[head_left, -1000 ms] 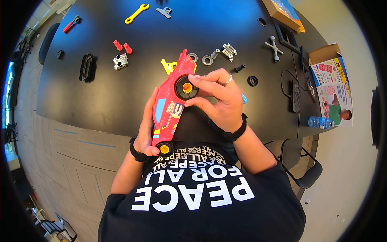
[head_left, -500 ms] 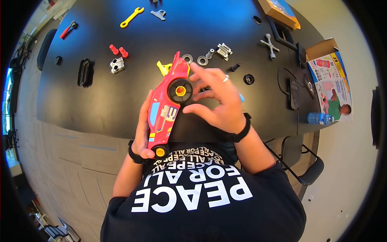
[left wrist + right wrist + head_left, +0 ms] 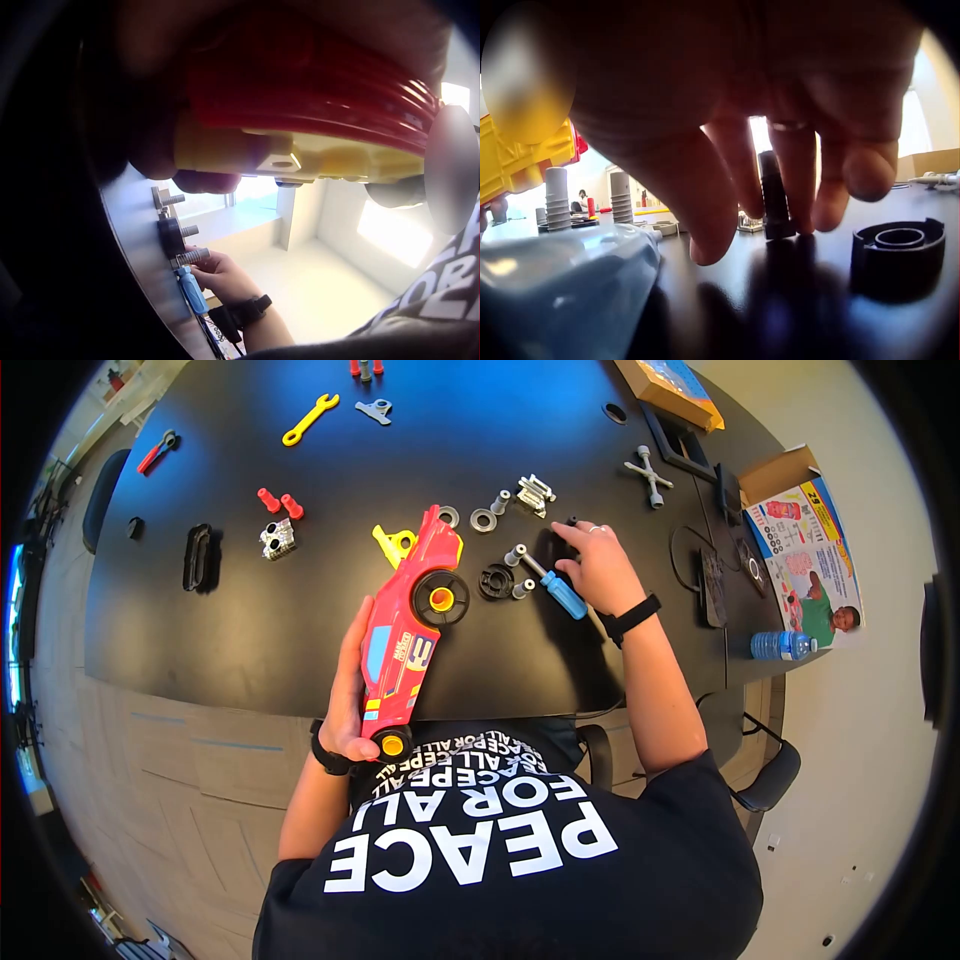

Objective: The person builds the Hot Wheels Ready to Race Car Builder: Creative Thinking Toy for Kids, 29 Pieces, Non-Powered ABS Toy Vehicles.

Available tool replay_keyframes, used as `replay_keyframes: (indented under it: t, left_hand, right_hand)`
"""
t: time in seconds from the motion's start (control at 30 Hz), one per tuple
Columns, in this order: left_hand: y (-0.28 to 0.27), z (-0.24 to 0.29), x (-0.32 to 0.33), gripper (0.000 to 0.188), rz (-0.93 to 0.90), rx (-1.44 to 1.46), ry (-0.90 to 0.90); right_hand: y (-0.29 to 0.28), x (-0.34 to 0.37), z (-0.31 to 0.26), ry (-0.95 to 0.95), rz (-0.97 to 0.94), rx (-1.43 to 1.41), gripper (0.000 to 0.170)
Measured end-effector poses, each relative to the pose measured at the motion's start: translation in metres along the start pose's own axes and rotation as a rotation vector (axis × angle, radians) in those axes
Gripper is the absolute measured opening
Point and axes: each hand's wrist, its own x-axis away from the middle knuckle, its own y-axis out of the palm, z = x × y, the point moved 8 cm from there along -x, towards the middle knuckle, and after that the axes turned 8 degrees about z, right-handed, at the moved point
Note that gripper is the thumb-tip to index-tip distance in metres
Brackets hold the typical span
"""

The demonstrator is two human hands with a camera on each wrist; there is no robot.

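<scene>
My left hand (image 3: 347,705) grips red car (image 3: 420,575); right hand (image 3: 607,572) loosely open, right of centre, should pinch black peg (image 3: 775,202) squarely

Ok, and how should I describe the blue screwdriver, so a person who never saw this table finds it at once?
On the dark table, find the red toy car, then look toward the person's right hand. Between them lies the blue screwdriver. Its thick blue handle separates it from the small grey pegs and black round part beside it.
</scene>
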Motion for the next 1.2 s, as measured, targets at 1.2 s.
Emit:
replay_keyframes:
  t: [1.2]
  left_hand:
    - [-0.016,0.002,0.009,0.172,0.092,-0.051,0.133]
  right_hand:
    - [-0.029,0.052,-0.013,0.234,0.058,-0.211,0.033]
